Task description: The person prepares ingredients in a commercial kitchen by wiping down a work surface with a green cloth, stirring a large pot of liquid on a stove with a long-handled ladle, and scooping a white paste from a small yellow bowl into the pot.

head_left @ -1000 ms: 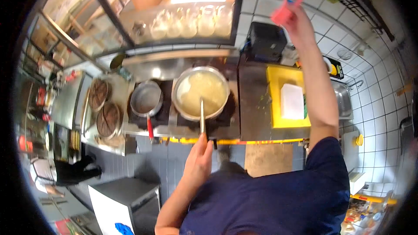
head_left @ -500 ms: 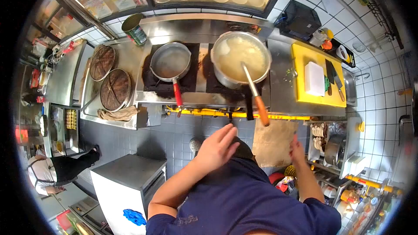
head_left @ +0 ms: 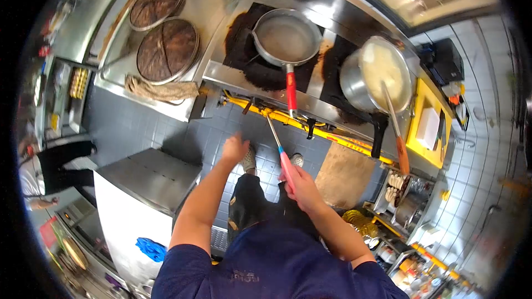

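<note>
My right hand (head_left: 301,187) is closed around the pink handle of a long stick lighter (head_left: 285,161). A blue band joins that handle to a thin metal shaft, whose tip is near the yellow gas pipe (head_left: 246,104) along the stove front. Left of it, below the stove edge, hovers my left hand (head_left: 235,150), its fingers smeared by motion. A saucepan with a red handle (head_left: 291,87) sits on the left burner. On the right burner stands a large pot (head_left: 354,82) of pale, cloudy liquid. A ladle with a wooden handle (head_left: 402,155) rests in it.
Two round, dark-topped pans (head_left: 167,50) sit on the left counter with a brown cloth (head_left: 160,89). A yellow cutting board (head_left: 415,143) holds a white block and knives. Behind me is a steel-topped cabinet (head_left: 149,174). Another person (head_left: 61,169) stands far left.
My view has swung rightward and tilted, so the stove appears slanted. My right hand, earlier low at the right, now holds the lighter in front of the stove. My left hand has moved left.
</note>
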A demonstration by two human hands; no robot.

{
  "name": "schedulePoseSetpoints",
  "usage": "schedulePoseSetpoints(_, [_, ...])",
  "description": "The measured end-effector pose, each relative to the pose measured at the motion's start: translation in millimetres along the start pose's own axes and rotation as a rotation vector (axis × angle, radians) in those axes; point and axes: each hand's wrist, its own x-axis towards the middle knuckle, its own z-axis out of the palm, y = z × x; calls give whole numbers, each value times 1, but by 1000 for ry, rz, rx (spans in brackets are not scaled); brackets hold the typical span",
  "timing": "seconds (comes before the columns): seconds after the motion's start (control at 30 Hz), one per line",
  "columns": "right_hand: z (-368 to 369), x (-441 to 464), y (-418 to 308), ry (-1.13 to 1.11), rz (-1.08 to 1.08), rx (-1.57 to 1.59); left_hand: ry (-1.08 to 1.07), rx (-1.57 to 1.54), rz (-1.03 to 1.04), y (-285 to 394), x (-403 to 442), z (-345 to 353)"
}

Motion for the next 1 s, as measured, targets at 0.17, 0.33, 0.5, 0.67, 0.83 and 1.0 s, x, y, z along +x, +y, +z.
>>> schedulePoseSetpoints(0.17, [82, 57, -58, 17, -81, 145, 319, -149, 142, -41, 108, 61])
schedulePoseSetpoints(0.33, [93, 112, -70, 53, -123, 301, 339, -296, 110, -15, 148, 81])
schedulePoseSetpoints(0.5, [98, 133, -78, 97, -112, 345, 327, -476, -112, -11, 158, 88])
schedulePoseSetpoints(0.67, [98, 141, -74, 82, -144, 381, 75, -1470, -360, -22, 168, 101])
schedulePoseSetpoints(0.83, [99, 147, -82, 67, -131, 424, -16, -1737, -559, -16, 166, 93])
schedulePoseSetpoints(1.0, [94, 154, -84, 5, -95, 463, -24, -1742, -538, -20, 169, 96])
